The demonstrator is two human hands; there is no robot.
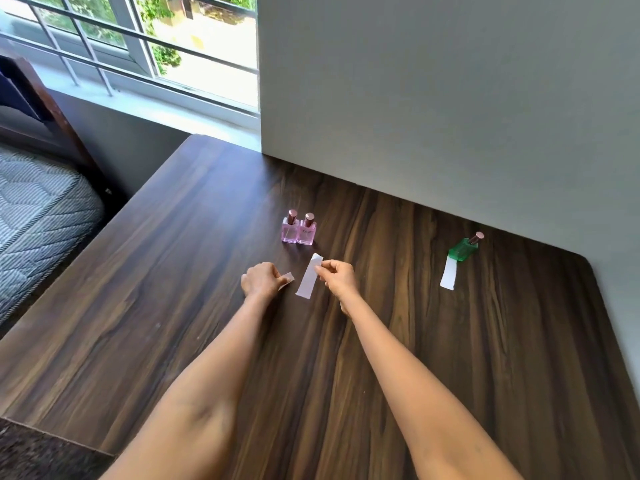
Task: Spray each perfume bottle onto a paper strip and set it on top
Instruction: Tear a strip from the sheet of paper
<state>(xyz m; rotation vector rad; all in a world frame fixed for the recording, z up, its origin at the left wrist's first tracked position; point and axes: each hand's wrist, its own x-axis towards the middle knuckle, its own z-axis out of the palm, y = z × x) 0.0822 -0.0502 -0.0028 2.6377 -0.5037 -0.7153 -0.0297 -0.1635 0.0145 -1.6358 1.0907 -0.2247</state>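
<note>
Two pink perfume bottles (298,230) with rose-gold caps stand side by side on the dark wooden table (415,341). Just in front of them my right hand (337,277) pinches the upper edge of a white paper strip (307,280). My left hand (261,280) is closed on a second, smaller piece of white paper (288,279), mostly hidden by the fingers. Far to the right a green perfume bottle (462,249) with a rose-gold cap sits on the top end of another white paper strip (449,276).
A grey wall (450,116) runs along the table's back edge. A barred window (156,46) is at the upper left. A bed with a grey quilted mattress (38,216) stands left of the table.
</note>
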